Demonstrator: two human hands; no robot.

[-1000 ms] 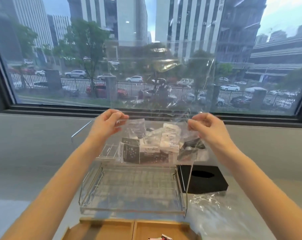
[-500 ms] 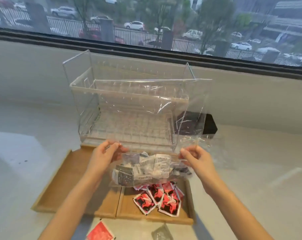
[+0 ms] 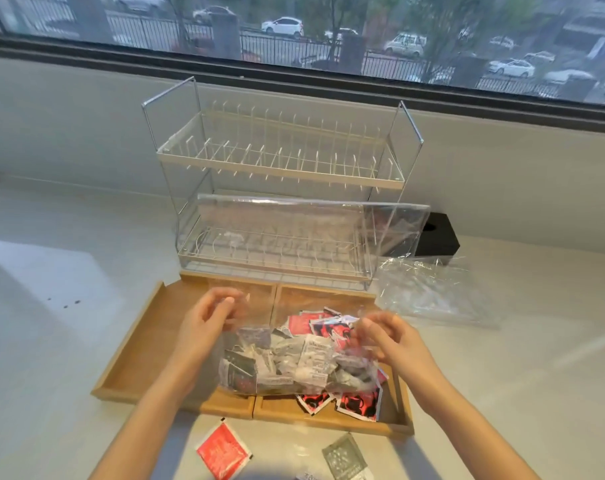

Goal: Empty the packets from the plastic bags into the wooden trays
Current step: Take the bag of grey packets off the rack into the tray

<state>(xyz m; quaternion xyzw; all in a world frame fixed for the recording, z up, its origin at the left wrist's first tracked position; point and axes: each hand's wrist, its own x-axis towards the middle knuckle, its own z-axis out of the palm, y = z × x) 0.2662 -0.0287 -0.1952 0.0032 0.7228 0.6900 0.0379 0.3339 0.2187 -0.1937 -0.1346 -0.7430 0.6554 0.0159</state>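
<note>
Hands (image 3: 207,323) (image 3: 387,344) still gripping packet-filled plastic bag (image 3: 294,362), now lower over wooden trays (image 3: 148,344)

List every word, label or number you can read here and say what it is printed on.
No text can be read with confidence.
White packet in the clear plastic bag: lines of small black print, too blurred to read.
Dark packet in the same bag: pale print, illegible.
Red packets in the right wooden tray: black graphic only, no readable words.
Loose red packet and grey packet on the table: faint print, too small to read.
</note>
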